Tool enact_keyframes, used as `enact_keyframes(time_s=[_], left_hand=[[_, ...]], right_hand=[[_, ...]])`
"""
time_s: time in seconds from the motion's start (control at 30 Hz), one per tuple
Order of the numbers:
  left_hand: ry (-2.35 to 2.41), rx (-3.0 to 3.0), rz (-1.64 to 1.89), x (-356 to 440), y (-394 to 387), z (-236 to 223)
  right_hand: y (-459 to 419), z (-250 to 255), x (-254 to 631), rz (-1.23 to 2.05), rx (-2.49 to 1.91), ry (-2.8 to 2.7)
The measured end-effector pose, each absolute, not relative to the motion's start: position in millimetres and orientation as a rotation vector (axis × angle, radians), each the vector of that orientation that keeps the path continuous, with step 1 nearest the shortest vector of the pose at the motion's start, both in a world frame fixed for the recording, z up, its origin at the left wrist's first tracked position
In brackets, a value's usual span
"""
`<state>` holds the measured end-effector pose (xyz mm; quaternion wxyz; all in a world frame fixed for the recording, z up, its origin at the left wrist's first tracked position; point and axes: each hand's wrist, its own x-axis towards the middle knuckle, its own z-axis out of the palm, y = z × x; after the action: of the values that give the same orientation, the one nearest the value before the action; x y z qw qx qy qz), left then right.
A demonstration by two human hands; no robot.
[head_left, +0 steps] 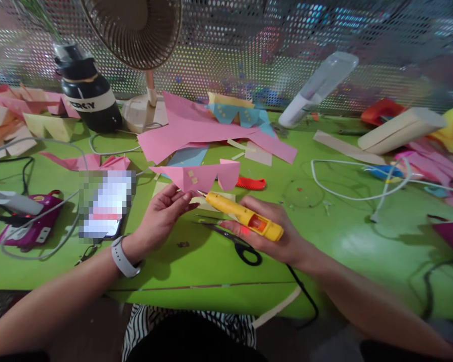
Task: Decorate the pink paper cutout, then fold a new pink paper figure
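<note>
In the head view, we see the left hand [160, 213] pinching folded pink paper [203, 173] above the green table [324, 271]. Our right hand [287, 245] grips a yellow tool [228, 205] – tip near the paper's lower edge – over black scissors [232, 238].

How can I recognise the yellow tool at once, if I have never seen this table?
Over the green table, start from the right hand. It grips the yellow tool, whose thin tip points toward the pink paper in the left hand. Unlike the black-handled scissors and red object nearby, it is held up, with an opening in its side.
</note>
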<state>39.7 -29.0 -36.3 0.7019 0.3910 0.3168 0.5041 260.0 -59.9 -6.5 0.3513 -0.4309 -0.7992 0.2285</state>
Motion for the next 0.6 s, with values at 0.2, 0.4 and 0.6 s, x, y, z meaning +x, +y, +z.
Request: enact_keyframes(time_s=[0.2,0.4,0.6], left_hand=[[0.696,0.906,1.113,39.6,-31.1,-39.1],[0.716,0.911,1.106,39.2,-30.1,-40.4],[0.722,0.919,1.106,39.2,-30.2,-39.3]], right_hand=[[-59.7,-7.1,261.5,0.554,-1.096,-2.072],[-60.5,-6.4,261.7,0.522,-1.084,-2.084],[-60.9,-7.0,263.7,0.505,-1.111,-2.104]])
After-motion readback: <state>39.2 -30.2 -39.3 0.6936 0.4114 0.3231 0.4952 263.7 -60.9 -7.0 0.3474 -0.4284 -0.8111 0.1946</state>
